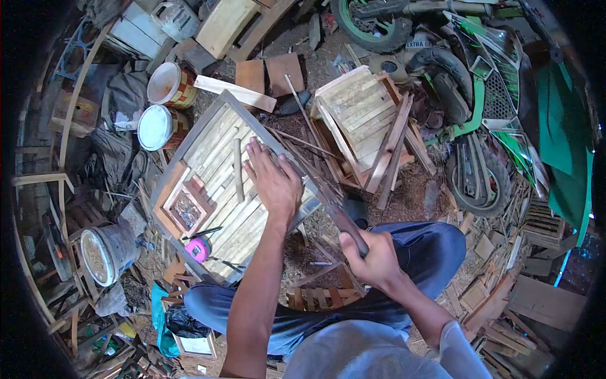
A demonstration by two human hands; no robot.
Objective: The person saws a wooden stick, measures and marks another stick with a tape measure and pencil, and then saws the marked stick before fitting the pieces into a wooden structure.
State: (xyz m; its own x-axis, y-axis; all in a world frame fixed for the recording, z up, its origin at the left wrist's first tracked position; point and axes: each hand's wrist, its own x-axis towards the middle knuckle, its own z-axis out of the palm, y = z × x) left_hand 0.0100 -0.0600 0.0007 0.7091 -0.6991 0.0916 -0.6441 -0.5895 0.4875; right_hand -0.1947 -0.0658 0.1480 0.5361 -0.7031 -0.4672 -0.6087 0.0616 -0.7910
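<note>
My left hand [273, 180] lies flat, fingers spread, on a panel of pale bamboo slats [218, 148] set in a grey wooden frame [189, 136]. A loose bamboo stick [238, 179] rests on the slats just left of that hand. My right hand [372, 256] is closed round the handle of a long dark knife [328, 201], whose blade runs up along the panel's right edge beside thin sticks. I sit low, with my blue-jeaned knees [429, 246] under both arms.
A second slatted panel [353, 104] leans behind. Paint cans [165, 107] and a bucket [104, 252] stand at left, a pink tape measure [199, 249] lies on the frame, a green motorbike [480, 95] is at right. Wood offcuts [499, 284] and shavings litter the ground.
</note>
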